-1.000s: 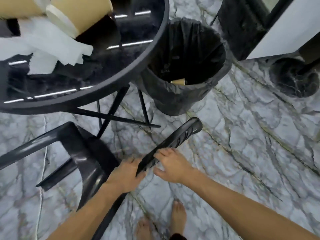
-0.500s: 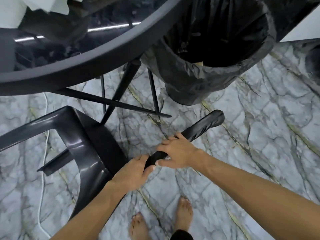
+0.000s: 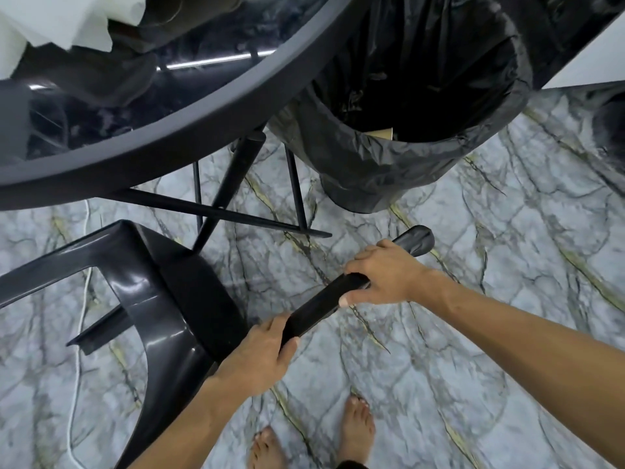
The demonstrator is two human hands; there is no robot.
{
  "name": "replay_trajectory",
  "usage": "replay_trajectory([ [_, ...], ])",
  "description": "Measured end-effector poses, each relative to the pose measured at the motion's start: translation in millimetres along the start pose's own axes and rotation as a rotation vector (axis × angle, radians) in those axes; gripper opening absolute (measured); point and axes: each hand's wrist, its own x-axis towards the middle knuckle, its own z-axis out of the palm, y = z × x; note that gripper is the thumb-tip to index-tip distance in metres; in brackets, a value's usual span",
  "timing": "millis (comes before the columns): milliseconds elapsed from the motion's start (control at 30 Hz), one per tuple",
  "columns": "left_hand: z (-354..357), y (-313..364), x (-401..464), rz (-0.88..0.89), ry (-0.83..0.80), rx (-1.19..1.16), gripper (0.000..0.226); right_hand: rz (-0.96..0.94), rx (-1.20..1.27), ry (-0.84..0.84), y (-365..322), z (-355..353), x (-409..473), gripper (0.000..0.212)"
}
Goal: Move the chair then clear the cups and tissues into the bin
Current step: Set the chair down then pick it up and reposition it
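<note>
A glossy black plastic chair (image 3: pixel 162 299) stands at the lower left, partly under the round table. Both hands grip the top rail of its backrest: my left hand (image 3: pixel 260 357) holds the lower end and my right hand (image 3: pixel 382 279) holds it near the upper tip. White tissues (image 3: pixel 64 22) lie on the black round table (image 3: pixel 189 137) at the top left; the cups are almost out of frame, only a dark blurred shape beside the tissues. A bin (image 3: pixel 422 123) lined with a black bag stands behind the chair rail, with a brown scrap inside.
Thin black table legs (image 3: pixel 236 184) cross between chair and bin. A white cable (image 3: pixel 79 350) runs along the marble floor at the left. My bare feet (image 3: pixel 358 431) stand at the bottom centre. A dark wall base and a white panel sit at the top right.
The view has dipped and moved closer to the table and bin. My hands have spread apart along the chair rail, the right one sliding toward its upper tip.
</note>
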Motion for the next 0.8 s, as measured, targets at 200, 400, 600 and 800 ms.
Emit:
replay_trajectory([
  [200, -4, 23, 22, 0.041, 0.011, -0.043, 0.054, -0.045, 0.007, 0.070, 4, 3, -1, 0.086],
  [400, -7, 55, 39, 0.124, 0.025, -0.111, 0.042, -0.083, 0.015, 0.122, -6, 5, -10, 0.074],
  [600, -23, 59, -8, 0.151, 0.098, -0.207, 0.036, -0.131, -0.055, 0.208, -33, -28, -31, 0.069],
  [800, -59, 72, -76, 0.161, 0.098, -0.299, 0.014, -0.140, -0.214, 0.392, -49, -94, -72, 0.061],
])
